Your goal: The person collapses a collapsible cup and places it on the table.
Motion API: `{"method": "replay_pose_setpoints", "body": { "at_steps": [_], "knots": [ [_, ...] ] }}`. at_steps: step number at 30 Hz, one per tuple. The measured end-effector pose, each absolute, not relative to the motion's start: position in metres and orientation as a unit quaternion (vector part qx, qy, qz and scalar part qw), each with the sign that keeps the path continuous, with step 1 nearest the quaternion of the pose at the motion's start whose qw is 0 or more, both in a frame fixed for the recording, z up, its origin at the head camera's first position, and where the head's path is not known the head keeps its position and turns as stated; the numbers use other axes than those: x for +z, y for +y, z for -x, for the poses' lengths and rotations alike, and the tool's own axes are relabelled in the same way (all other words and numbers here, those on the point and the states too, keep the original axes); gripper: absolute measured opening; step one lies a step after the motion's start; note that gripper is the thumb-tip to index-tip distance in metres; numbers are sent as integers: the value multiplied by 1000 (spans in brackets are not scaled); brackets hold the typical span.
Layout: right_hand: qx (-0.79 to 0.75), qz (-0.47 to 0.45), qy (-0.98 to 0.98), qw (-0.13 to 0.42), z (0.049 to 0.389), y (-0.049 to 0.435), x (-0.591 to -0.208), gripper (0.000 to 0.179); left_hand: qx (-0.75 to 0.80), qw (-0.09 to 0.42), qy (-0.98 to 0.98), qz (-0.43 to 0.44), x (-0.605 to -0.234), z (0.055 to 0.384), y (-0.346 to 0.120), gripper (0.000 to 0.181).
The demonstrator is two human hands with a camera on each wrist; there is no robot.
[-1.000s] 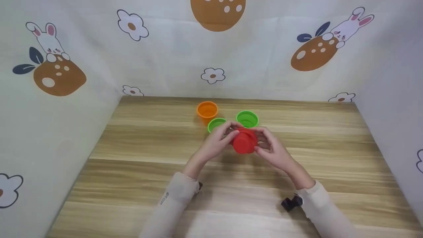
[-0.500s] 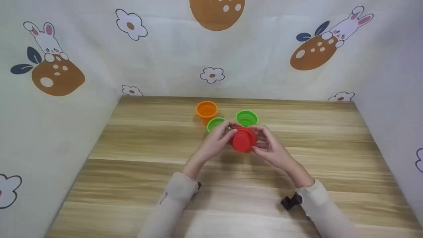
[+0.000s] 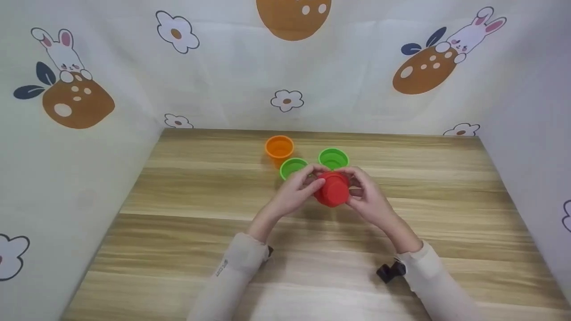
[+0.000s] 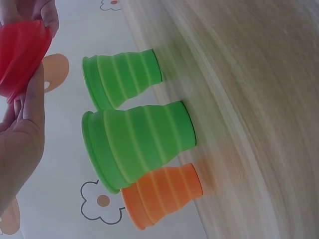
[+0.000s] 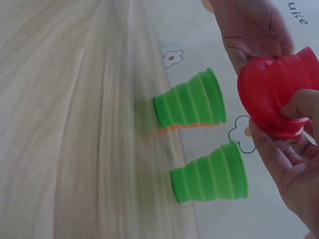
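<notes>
A red collapsible cup (image 3: pixel 334 191) is held up off the table between both hands, its base turned toward the head camera. My left hand (image 3: pixel 294 191) grips it from the left, thumb on the near side and fingers behind. From the right, my right hand (image 3: pixel 369 196) holds it with thumb and fingers curled round its side. In the right wrist view the red cup (image 5: pixel 269 92) looks bent and partly folded at its wide rim. Just beyond the hands stand two upright green ribbed cups, the left one (image 3: pixel 293 166) partly hidden by the left hand, the right one (image 3: pixel 333 158) behind the red cup.
An orange ribbed cup (image 3: pixel 279 148) stands upright behind the left green cup. The wood-grain table (image 3: pixel 187 196) meets a white patterned backdrop (image 3: pixel 232 80) at the back and sides. A dark wrist device (image 3: pixel 391 271) sits at the right sleeve.
The red cup's base has tipped from the left toward the right between the hands. Both hands keep hold of it and shift only slightly; the other cups stay put.
</notes>
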State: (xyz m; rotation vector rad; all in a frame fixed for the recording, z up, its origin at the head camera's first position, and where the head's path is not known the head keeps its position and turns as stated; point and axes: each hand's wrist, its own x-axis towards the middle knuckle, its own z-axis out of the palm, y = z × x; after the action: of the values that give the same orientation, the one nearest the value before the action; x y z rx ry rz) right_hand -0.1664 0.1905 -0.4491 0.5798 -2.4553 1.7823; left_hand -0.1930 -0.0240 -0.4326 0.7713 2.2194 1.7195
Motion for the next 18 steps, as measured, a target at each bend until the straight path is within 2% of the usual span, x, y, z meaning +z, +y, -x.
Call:
{"method": "replay_pose_setpoints", "body": {
  "at_steps": [8,13,18],
  "knots": [
    [504,-237,-828,59,167,191,-445,48,559,144,776,-253,-432,193,-21,25],
    [542,-210,-813,24,168,193,-447,47,590,151,756,-240,-430,193,-23,25],
    [574,-196,-794,-29,167,195,-450,56,607,125,753,-222,-431,196,-27,26]
  ]
}}
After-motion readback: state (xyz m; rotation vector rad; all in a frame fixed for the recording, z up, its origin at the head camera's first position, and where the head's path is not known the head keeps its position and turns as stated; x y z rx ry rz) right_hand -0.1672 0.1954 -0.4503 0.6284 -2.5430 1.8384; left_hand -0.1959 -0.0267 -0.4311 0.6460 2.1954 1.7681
